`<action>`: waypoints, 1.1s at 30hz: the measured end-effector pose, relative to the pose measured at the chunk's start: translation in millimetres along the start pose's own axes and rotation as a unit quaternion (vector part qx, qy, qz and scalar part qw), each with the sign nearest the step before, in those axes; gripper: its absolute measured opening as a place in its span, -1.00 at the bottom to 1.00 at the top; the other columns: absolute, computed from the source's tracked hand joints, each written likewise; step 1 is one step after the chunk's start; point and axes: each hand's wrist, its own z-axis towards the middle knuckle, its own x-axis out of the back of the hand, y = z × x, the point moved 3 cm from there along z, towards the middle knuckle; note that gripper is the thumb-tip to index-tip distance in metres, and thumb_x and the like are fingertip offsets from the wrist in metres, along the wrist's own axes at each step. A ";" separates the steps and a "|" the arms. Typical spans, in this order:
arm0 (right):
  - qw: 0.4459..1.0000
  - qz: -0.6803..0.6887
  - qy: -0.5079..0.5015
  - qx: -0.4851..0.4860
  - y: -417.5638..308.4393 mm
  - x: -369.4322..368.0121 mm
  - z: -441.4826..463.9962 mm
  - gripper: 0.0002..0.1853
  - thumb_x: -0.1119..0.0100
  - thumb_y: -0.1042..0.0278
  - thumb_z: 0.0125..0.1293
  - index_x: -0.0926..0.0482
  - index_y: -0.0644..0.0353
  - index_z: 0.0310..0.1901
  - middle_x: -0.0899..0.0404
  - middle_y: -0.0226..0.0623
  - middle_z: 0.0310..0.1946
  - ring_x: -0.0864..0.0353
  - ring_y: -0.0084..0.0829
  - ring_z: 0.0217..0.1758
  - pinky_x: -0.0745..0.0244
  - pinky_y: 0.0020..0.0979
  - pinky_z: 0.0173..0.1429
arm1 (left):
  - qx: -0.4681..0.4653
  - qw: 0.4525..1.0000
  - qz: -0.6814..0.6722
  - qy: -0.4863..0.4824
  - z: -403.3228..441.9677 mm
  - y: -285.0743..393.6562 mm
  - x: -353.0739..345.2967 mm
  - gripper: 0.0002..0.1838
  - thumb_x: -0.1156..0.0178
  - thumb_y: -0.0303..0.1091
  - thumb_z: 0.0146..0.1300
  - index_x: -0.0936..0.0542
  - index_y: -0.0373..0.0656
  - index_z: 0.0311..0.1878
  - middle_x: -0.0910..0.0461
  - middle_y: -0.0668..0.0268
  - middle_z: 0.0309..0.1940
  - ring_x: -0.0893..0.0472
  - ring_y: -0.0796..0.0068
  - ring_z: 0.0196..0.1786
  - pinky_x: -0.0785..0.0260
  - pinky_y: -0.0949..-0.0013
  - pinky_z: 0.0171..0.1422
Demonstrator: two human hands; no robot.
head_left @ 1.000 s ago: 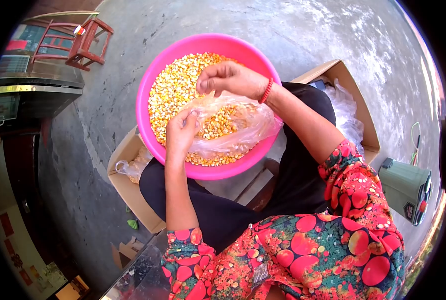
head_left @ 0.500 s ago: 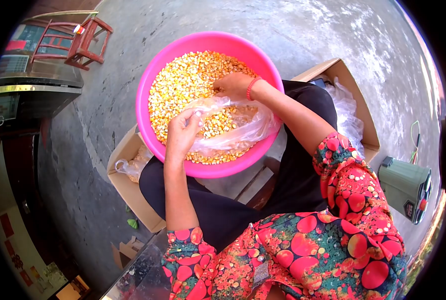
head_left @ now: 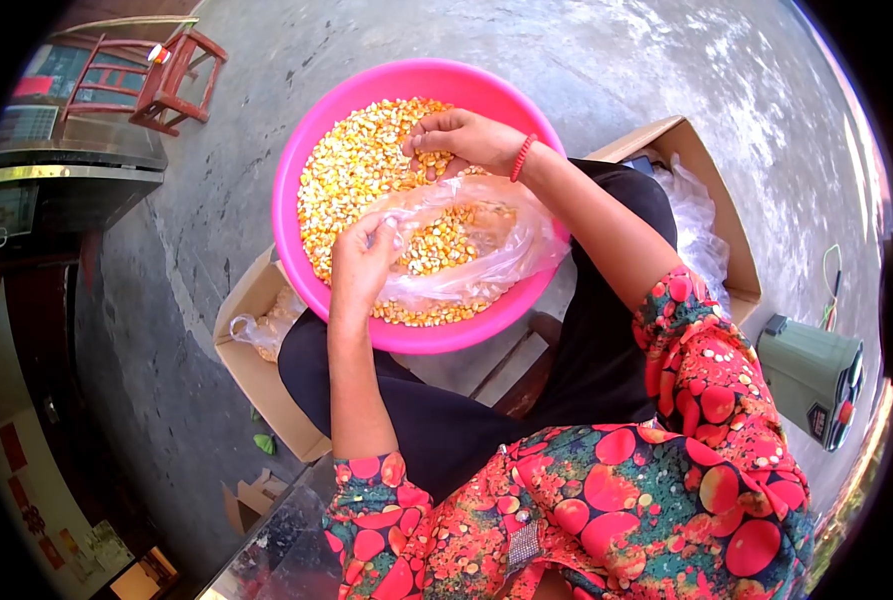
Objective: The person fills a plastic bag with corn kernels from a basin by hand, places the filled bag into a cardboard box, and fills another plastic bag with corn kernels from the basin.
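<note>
The left hand (head_left: 358, 265) pinches the edge of a clear bag (head_left: 521, 262) between thumb and fingers, and the bag lies with its mouth spread and some corn inside, within a pink basin (head_left: 514, 88) that holds loose corn (head_left: 346, 180) around it. The right hand (head_left: 478, 143), with a red bracelet (head_left: 523, 158) at its wrist, is over the loose corn just beyond the bag's far edge, its fingers loosely curled, and I cannot tell whether it grasps any kernels. The basin sits by the person's knees, between a left box (head_left: 291, 420) and a right box (head_left: 734, 265).
</note>
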 end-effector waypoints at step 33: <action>0.969 0.062 0.113 0.210 -74.1 -2.8 -38.8 -0.83 0.06 0.49 0.35 -0.52 0.21 -0.11 -0.46 -0.64 -0.32 -0.38 -0.87 -0.31 -0.33 -0.73 -0.26 | -0.178 0.953 -0.223 0.104 -9.2 44.3 27.7 -0.74 0.01 -0.25 0.42 -0.58 -0.20 -0.09 -0.49 0.45 -0.51 -0.22 0.82 -0.67 0.02 0.67 -0.65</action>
